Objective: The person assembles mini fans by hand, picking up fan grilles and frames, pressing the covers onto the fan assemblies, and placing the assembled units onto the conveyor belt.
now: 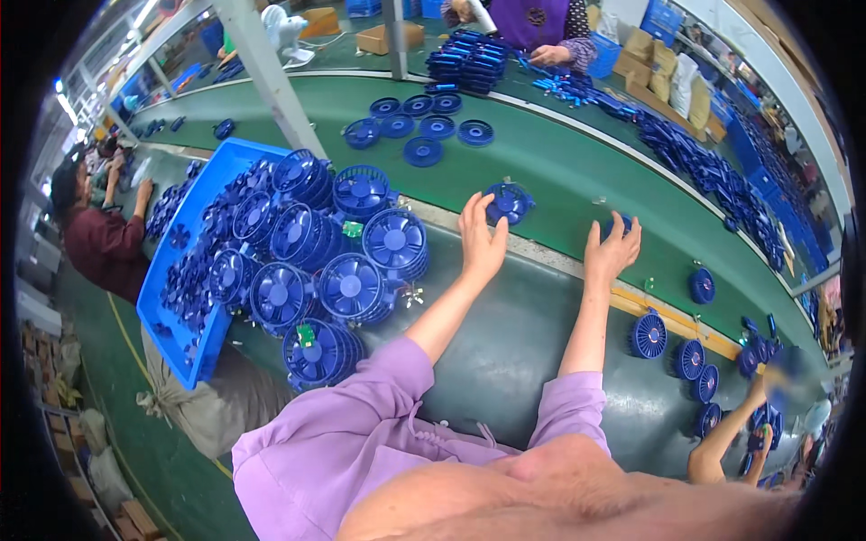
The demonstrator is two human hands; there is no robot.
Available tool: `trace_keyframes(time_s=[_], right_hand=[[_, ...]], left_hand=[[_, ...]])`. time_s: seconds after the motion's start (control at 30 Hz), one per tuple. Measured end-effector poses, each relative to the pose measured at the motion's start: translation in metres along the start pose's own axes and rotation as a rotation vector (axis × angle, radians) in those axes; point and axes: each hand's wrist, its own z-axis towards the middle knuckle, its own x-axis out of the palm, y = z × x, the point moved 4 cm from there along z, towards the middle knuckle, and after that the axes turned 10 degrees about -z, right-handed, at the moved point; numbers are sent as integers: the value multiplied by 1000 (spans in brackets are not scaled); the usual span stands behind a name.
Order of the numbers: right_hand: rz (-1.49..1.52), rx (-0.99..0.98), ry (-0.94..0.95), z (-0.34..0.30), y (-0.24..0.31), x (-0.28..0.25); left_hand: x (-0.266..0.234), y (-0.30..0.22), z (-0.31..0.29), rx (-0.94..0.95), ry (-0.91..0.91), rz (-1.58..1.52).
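Over the green conveyor, my left hand (483,243) reaches forward with fingers stretched apart. Just beyond its fingertips lies a round blue fan housing (510,203) with a small clear part on top; whether they touch I cannot tell. My right hand (612,252) hovers farther right, fingers spread and slightly bent. Behind those fingers shows a blue piece (621,224), mostly hidden. Left of my left arm stand several stacks of blue fan housings (394,239) with blades inside. Small green circuit boards (352,229) lie on some of them.
A blue tray (203,356) heaped with small fan blades stands at the left. Round blue grilles (422,151) lie across the belt. More fan parts (649,334) sit at the right, near another person's hands (758,397). A metal post (271,72) rises behind the stacks.
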Motion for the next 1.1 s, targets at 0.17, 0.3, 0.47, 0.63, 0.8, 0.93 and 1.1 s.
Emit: trace_keyframes(time_s=[0.17,0.3,0.47,0.63,0.8,0.93,1.1], right_hand=[[389,-150,180,-24,31,26],[477,-104,260,-25,23,43],[519,-87,221,-23,17,44],[524,-134,256,-21,32,40],[364,-196,410,-24,32,39],[398,-359,557,-16,77,53],[501,-587,529,26,163,102]], left_hand=[[18,26,28,-39,25,216],[35,45,46,-233,338,370],[41,39,49,-240,266,369],[24,53,26,-318,114,-252],[28,34,5,-747,58,-1161],[18,32,3,-743,-40,-1413],[12,41,9,-715,-93,-1735]])
